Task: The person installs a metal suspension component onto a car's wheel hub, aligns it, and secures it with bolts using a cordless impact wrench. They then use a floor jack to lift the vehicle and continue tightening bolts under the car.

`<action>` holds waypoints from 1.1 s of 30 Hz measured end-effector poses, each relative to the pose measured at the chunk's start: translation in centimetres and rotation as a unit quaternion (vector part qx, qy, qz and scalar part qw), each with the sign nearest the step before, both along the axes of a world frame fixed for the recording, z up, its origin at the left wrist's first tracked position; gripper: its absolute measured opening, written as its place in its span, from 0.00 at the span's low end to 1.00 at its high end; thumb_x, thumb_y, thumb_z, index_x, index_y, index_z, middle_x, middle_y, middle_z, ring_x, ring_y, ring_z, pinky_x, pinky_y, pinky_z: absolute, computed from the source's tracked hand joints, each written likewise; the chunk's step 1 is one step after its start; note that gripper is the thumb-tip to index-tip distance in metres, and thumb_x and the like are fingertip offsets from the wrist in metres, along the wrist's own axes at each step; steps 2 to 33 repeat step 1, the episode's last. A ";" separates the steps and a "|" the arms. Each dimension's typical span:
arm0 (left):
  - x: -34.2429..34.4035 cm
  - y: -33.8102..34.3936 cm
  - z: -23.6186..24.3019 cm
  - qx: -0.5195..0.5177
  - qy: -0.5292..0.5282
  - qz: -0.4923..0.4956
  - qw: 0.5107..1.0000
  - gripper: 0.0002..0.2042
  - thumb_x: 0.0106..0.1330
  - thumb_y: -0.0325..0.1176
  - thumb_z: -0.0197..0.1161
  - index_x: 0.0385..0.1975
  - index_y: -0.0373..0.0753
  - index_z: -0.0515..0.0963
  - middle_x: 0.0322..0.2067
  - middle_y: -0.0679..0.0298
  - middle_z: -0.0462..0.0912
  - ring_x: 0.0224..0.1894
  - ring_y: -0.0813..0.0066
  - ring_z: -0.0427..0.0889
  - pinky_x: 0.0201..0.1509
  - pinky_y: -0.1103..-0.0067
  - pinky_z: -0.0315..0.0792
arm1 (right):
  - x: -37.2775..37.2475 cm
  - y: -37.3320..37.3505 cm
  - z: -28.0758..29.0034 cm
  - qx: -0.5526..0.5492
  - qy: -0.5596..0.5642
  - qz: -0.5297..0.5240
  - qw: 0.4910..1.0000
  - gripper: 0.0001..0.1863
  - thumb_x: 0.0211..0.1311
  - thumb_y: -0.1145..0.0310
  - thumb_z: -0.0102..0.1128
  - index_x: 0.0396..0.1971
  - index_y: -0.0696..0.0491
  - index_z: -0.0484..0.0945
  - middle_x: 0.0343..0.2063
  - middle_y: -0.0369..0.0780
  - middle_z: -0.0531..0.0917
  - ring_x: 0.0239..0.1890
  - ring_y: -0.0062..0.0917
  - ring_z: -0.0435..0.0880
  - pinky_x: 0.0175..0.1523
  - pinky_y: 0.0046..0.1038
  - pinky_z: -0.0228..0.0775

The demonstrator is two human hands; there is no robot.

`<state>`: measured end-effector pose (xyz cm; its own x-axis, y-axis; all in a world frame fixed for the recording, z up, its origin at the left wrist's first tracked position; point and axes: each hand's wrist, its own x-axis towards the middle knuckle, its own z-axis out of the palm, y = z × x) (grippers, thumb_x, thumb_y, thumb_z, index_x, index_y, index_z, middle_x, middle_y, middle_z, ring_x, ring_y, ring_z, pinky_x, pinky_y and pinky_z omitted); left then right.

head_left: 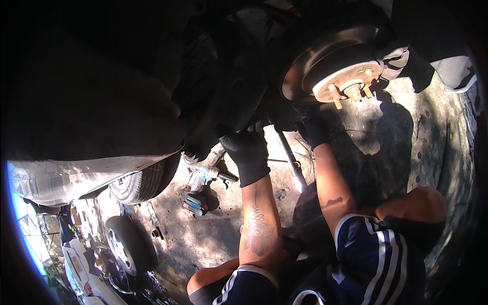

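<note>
My left hand (246,152), in a black glove, reaches up into the dark wheel well left of the brake disc (301,81). Its fingers look curled, but shadow hides what they grip. Just below the disc's lower edge is my right hand (315,131), also black-gloved, with its fingers lost in the dark. The hub (328,86) at the disc's middle is rusty and carries wheel studs (335,96). On the ground beyond and between my forearms lies a long metal bar tool (288,152).
A blue-grey cordless impact wrench (202,175) rests on the concrete left of my left forearm. A loose wheel (124,246) stands further left, near a mounted car wheel (137,185). The car's sill (91,173) overhangs the left side. A small dark socket-like piece (157,233) lies on the ground.
</note>
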<state>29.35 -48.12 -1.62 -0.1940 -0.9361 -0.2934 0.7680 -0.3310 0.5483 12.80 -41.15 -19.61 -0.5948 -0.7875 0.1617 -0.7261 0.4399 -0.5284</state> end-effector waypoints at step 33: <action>-0.2 0.2 0.2 0.018 0.019 -0.011 1.000 0.28 0.68 0.58 0.51 0.61 0.46 0.70 0.60 0.60 0.74 0.59 0.59 0.72 0.62 0.58 0.67 | -0.4 -0.8 2.7 0.012 -0.063 -0.039 0.997 0.19 0.58 0.57 0.62 0.45 0.53 0.82 0.43 0.51 0.83 0.48 0.44 0.81 0.50 0.39 0.74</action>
